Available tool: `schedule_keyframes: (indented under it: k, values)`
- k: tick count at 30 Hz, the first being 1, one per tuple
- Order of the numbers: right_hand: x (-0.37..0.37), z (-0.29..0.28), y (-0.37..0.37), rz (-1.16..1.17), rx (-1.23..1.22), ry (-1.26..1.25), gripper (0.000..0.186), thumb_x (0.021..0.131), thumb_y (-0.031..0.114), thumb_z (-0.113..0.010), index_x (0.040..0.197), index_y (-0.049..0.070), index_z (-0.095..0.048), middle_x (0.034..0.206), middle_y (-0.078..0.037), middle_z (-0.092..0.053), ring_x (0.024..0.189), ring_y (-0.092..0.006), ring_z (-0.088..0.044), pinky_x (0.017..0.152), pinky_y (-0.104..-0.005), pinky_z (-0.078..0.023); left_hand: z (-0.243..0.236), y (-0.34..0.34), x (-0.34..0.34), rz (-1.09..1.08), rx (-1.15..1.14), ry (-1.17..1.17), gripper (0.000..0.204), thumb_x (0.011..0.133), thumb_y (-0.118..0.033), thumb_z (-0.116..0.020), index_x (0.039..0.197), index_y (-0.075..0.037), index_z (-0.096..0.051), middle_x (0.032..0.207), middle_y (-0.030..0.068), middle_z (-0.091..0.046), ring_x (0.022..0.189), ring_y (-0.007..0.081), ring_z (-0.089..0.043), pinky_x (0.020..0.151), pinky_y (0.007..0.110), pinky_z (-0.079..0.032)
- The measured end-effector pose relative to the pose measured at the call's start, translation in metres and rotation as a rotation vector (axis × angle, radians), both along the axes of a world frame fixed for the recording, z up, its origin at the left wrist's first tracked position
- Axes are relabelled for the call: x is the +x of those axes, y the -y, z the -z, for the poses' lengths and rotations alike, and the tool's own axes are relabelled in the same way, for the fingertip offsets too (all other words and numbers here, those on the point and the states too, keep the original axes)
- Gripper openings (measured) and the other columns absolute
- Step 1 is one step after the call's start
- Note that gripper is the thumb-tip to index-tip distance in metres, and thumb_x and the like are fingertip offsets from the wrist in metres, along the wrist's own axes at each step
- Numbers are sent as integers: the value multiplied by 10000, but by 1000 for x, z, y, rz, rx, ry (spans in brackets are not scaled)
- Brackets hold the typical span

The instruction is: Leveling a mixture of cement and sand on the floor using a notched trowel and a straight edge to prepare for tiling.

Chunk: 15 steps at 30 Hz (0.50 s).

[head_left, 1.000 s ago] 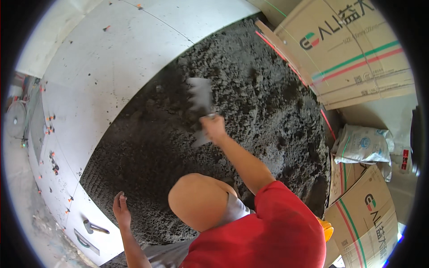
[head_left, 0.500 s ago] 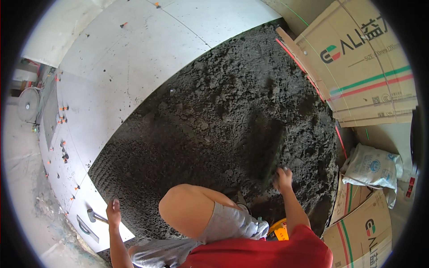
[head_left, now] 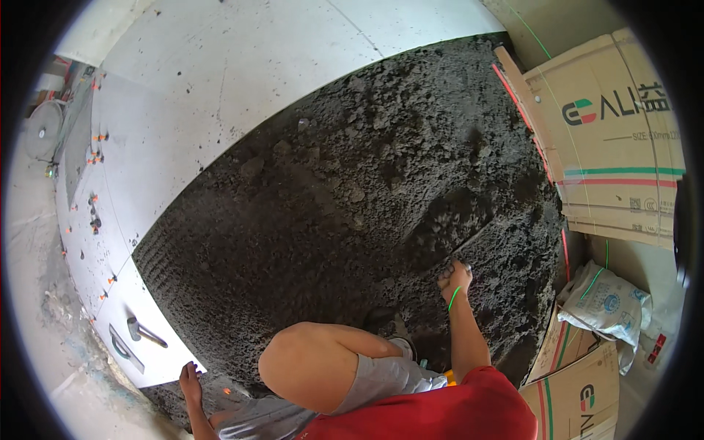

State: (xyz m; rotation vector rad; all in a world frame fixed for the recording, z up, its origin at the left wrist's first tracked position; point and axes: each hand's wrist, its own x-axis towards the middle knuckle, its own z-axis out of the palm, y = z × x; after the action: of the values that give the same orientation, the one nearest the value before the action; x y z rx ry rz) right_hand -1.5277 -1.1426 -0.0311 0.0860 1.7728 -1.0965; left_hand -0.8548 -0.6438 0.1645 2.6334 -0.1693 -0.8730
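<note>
My right hand (head_left: 456, 277) is closed on a trowel, whose thin dark blade (head_left: 469, 240) is seen nearly edge-on in the dark, crumbly mortar bed (head_left: 352, 176). The grip itself is hidden by my fingers. At the lower left, my left hand (head_left: 190, 378) hangs beside the corner of the large white tile (head_left: 183, 110), its fingers a little apart and nothing visible in them. Close by on that tile lie a mallet (head_left: 150, 334) and a long grey tool with a slot-like handle (head_left: 126, 350).
Orange-and-black levelling clips (head_left: 95, 224) line the tile's left seam. Cardboard boxes (head_left: 620, 154) stand at the right, above a white sack (head_left: 609, 297) and more cardboard (head_left: 579, 396). Green laser lines cross the scene. My bent knee (head_left: 301, 359) is over the mortar's near part.
My right hand has shifted slightly up and left, and the trowel has turned from a broad blurred face to a thin edge. My left hand has dropped lower, away from the mallet.
</note>
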Motion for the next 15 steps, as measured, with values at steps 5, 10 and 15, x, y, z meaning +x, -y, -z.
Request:
schedule_keyframes:
  k: [5,10,15]
  values:
    - [67,-10,65,-320,-10,103,269,957,64,-642,821,137,-421,660,-42,-459,468,-183,-436,405,-365,-332,4,13,-3,16,-20,-43,494,1106,-399,-514,1299,35,-652,1081,100,-726,866,169,-668,784,315,-525]
    - [139,-11,86,-361,-5,91,262,942,37,-649,857,92,-407,667,-66,-472,477,-201,-466,399,-398,-366,1,20,-4,18,-126,-26,481,1103,-411,-539,1265,25,-661,991,43,-685,875,138,-658,764,301,-519]
    - [200,-20,90,-430,36,135,270,907,7,-654,910,124,-410,711,-58,-459,520,-205,-431,462,-424,-361,-14,13,-1,78,-144,21,552,1099,-464,-523,1304,34,-642,1105,99,-726,866,161,-681,775,310,-540]
